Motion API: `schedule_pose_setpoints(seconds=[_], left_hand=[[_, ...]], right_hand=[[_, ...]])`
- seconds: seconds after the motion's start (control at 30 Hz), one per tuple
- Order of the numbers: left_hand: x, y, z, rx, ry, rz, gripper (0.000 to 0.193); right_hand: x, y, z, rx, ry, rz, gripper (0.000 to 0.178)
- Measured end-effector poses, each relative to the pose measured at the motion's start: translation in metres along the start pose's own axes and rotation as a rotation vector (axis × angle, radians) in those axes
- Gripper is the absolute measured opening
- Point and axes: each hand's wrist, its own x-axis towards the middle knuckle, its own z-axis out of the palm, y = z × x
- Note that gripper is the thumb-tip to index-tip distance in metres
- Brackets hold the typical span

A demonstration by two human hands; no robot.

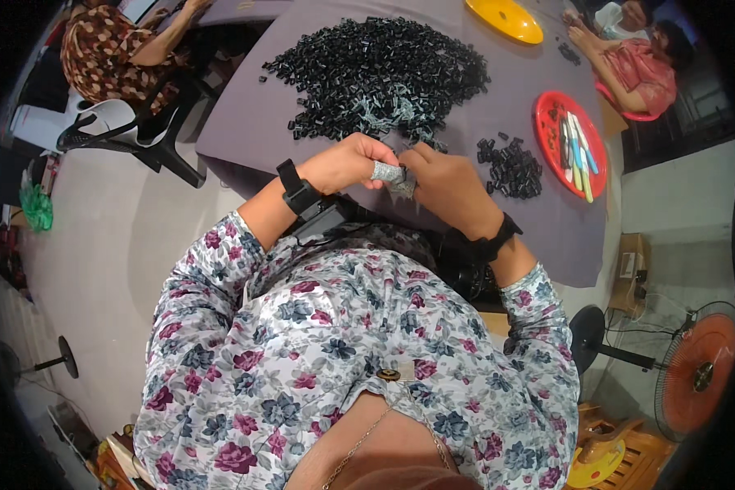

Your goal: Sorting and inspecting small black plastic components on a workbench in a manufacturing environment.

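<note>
Silver-wrapped piece is being pinched at frame centre by both left hand and right hand; black parts are being heaped on the purple table, upper frame.

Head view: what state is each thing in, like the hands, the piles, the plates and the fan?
Left hand: fingers closed on a small silvery piece.
Right hand: fingers pinching the same piece.
Big pile of black parts: heaped loose on the table.
Small black pile: loose beside the red plate.
Red plate: holds long pale pieces.
Yellow plate: looks bare.
Fan: spinning or not, cannot tell.
</note>
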Motion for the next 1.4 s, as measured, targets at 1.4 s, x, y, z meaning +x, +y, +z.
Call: schedule_pose_setpoints(seconds=[1.4], left_hand=[[-0.004, 0.012, 0.005, 0.235, 0.130, 0.102, 0.011]], right_hand=[[-0.014, 0.017, -0.004, -0.033, 0.014, 0.228, 0.021]])
